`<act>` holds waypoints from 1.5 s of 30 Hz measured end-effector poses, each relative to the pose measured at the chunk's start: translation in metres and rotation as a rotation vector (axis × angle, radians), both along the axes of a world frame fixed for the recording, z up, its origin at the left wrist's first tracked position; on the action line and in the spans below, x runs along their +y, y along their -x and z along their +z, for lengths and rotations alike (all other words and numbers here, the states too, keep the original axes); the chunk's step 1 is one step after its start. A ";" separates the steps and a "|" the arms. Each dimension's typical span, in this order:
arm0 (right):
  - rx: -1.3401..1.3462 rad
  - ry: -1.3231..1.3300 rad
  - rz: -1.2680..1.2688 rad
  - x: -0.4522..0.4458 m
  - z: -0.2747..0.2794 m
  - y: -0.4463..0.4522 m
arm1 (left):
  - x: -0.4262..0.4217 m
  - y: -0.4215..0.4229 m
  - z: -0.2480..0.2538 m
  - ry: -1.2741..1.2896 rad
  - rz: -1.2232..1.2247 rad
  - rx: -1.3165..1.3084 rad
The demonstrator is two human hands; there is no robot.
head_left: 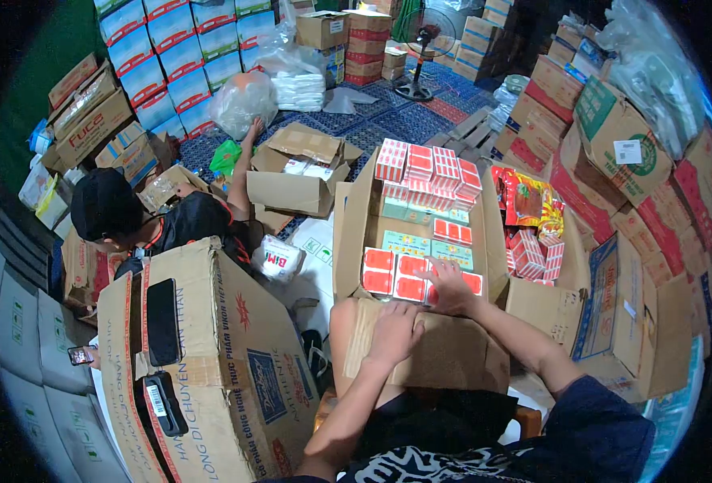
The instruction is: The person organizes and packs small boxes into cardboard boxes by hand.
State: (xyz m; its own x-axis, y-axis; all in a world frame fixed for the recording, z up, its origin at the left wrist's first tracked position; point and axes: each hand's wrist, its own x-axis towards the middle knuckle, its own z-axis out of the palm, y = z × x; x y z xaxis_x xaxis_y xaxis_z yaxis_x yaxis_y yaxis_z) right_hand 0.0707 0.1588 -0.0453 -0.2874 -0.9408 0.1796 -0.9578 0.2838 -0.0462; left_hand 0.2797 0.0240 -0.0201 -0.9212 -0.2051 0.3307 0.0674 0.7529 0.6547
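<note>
An open carton (pixel 356 233) stands before me with red-and-white small boxes (pixel 378 272) in a row at its near end. More striped boxes (pixel 432 173) are stacked at its far end, and green-and-yellow packs (pixel 407 242) lie between. My right hand (pixel 449 287) rests on the near red-and-white boxes, fingers spread. On the brown cardboard flap at the carton's near edge lies my left hand (pixel 396 328), its fingers apart and nothing held.
A co-worker in a black cap (pixel 108 204) sits at the left, one arm stretched towards a plastic bag (pixel 244 105). A tall carton (pixel 235 362) bears a phone (pixel 164 322). Right of me, another open carton (pixel 545 310) holds red packets (pixel 525 199). A fan (pixel 426 48) stands behind.
</note>
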 end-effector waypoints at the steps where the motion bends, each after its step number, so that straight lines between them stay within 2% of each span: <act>1: -0.040 0.005 -0.008 0.001 0.002 -0.001 | 0.000 0.000 0.000 -0.001 0.001 0.000; 23: 0.012 0.319 0.014 0.010 0.002 -0.004 | -0.001 0.001 -0.002 -0.001 -0.022 0.000; 27: 0.039 0.468 0.026 0.010 0.011 -0.013 | -0.002 0.001 -0.002 0.011 -0.027 -0.031; 30: -0.043 0.750 -0.032 0.008 0.006 -0.016 | -0.003 0.000 -0.002 0.016 -0.026 -0.032; 31: -0.042 0.749 -0.033 0.009 0.006 -0.014 | -0.002 -0.001 -0.002 0.014 -0.025 -0.018; 34: -1.689 1.403 -0.308 0.016 0.009 -0.010 | -0.002 -0.001 -0.003 0.007 -0.025 -0.002; 35: -1.686 1.406 -0.310 0.022 0.001 -0.009 | -0.002 -0.001 -0.003 0.000 -0.023 0.000; 38: -0.385 1.353 -0.348 0.049 -0.036 -0.014 | 0.000 0.001 -0.002 -0.004 -0.019 0.009; 42: -0.486 1.401 -0.493 0.084 -0.059 -0.021 | 0.002 0.003 -0.003 -0.001 -0.005 0.024; 45: -0.466 1.387 -0.465 0.104 -0.070 -0.028 | 0.001 0.002 -0.003 -0.002 -0.002 0.024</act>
